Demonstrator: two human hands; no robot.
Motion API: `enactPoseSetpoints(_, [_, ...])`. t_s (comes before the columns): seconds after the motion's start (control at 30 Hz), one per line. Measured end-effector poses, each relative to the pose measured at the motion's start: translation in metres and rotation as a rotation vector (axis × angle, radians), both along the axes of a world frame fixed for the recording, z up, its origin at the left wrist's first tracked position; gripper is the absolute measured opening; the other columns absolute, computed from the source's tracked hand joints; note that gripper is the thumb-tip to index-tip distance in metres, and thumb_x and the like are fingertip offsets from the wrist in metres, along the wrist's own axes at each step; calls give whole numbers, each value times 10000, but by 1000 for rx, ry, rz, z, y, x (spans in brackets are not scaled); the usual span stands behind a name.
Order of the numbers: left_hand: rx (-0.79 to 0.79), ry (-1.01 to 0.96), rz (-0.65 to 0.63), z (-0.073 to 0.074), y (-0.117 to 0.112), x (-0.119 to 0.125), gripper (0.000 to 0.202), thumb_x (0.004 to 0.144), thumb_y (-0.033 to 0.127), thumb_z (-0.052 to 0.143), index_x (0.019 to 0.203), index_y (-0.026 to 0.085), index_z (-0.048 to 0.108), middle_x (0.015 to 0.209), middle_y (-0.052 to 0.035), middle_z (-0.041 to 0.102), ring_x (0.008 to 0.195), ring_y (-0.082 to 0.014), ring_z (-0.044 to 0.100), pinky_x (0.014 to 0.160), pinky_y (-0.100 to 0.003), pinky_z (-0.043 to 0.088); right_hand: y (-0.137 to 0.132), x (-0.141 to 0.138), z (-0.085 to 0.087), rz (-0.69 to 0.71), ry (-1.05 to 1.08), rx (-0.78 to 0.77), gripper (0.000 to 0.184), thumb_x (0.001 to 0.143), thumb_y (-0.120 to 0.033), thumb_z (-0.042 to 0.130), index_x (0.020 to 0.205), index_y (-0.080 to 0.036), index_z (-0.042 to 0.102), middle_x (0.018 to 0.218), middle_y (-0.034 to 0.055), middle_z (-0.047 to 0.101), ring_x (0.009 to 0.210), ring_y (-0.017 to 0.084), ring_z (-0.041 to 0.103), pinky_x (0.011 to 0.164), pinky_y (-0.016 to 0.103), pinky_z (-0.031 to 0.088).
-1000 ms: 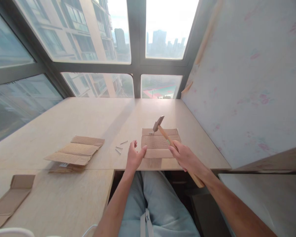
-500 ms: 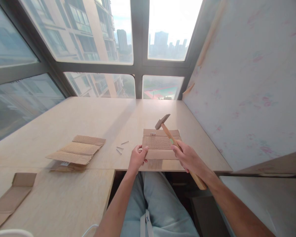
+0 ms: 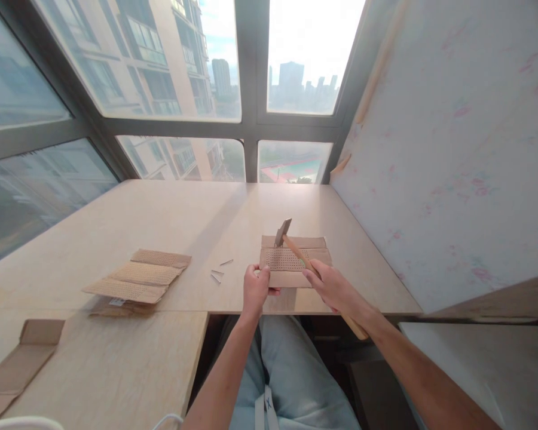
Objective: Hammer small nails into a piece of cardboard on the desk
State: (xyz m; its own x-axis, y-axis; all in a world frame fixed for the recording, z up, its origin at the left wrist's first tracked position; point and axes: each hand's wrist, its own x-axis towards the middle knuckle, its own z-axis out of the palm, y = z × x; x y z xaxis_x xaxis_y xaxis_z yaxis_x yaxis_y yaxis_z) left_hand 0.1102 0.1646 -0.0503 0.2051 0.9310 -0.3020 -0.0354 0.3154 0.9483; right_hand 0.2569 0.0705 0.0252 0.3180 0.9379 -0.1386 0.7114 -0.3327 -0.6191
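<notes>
Brown perforated cardboard (image 3: 287,260) lay on the pale bench (image 3: 174,215) right in front of the person, its rows of small holes facing up and a plain strip running along both its far and near sides. At its near left corner I saw the left hand (image 3: 256,288), its fingers closed on the edge, thumb on top and the others curled below. The right hand (image 3: 329,283) was over its near right part, fingers wrapped snugly round the wooden handle of a hammer (image 3: 299,254), whose butt end slanted down past the bench's edge. The hammer's head tilted low above the far left part of the cardboard; I couldn't tell whether it touched, and the thin bits just under it were too small to make out.

Just left of the perforated cardboard, three loose nails (image 3: 217,273) lay close together. Farther to its left sat a folded cardboard stack (image 3: 137,276), also full of holes, and well off to its near left was a bent cardboard strip (image 3: 24,367). Beyond it rose the windows (image 3: 183,158), to its right the flowered wall (image 3: 452,149), and on its near side the person's light blue trousers (image 3: 296,370).
</notes>
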Motion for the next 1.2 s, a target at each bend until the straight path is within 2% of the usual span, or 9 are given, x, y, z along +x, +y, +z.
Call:
enactPoseSetpoints(0.17, [9, -15, 15, -2, 0, 3, 140, 887, 217, 531, 977, 136, 460, 718, 0, 591, 446, -129, 591, 374, -294, 537, 3, -1, 3, -11, 38, -1, 190, 972, -314, 381, 912, -197, 518, 586, -38, 507, 380, 84, 450, 356, 179, 263])
enactPoseSetpoints(0.3, [8, -23, 21, -4, 2, 6, 142, 890, 219, 528, 981, 136, 457, 731, -2, 588, 453, -127, 594, 377, -295, 543, 6, -2, 8, 6, 17, -7, 180, 972, -296, 400, 871, -190, 505, 572, -45, 492, 348, 59, 398, 346, 173, 221])
enactPoseSetpoints(0.5, [-12, -4, 30, -5, 4, 9, 157, 891, 237, 531, 988, 138, 457, 743, -13, 595, 469, -130, 603, 381, -288, 544, 10, -2, 4, 13, 12, -14, 201, 968, -312, 395, 836, -194, 490, 579, -37, 501, 347, 61, 391, 317, 169, 217])
enactPoseSetpoints(0.8, [12, 1, 51, -3, 16, 19, 163, 871, 230, 536, 983, 134, 468, 811, -43, 601, 508, -122, 603, 415, -282, 550, 22, 6, 10, -12, 46, 119, 217, 946, -352, 381, 796, -210, 447, 540, -70, 447, 298, 76, 409, 241, 175, 269])
enactPoseSetpoints(0.97, [13, -3, 69, -3, 27, 27, 179, 851, 246, 568, 961, 141, 473, 822, -57, 606, 600, -145, 635, 434, -244, 541, 24, 13, 1, -57, 170, 164, 243, 948, -401, 370, 809, -213, 437, 463, -101, 395, 264, 87, 395, 243, 178, 271])
enactPoseSetpoints(1.07, [3, 8, 77, -2, 39, 33, 172, 853, 230, 558, 971, 136, 476, 808, -53, 607, 570, -136, 628, 446, -248, 541, 21, 19, -5, -69, 243, 199, 262, 943, -428, 384, 792, -215, 411, 446, -114, 370, 254, 82, 384, 244, 171, 249])
enactPoseSetpoints(1.2, [-23, 15, 76, 0, 57, 42, 166, 854, 205, 544, 984, 130, 473, 806, -48, 609, 511, -123, 602, 457, -292, 551, 20, 25, -11, -81, 428, 261, 303, 919, -486, 433, 789, -216, 388, 527, -114, 392, 259, 58, 374, 237, 168, 261])
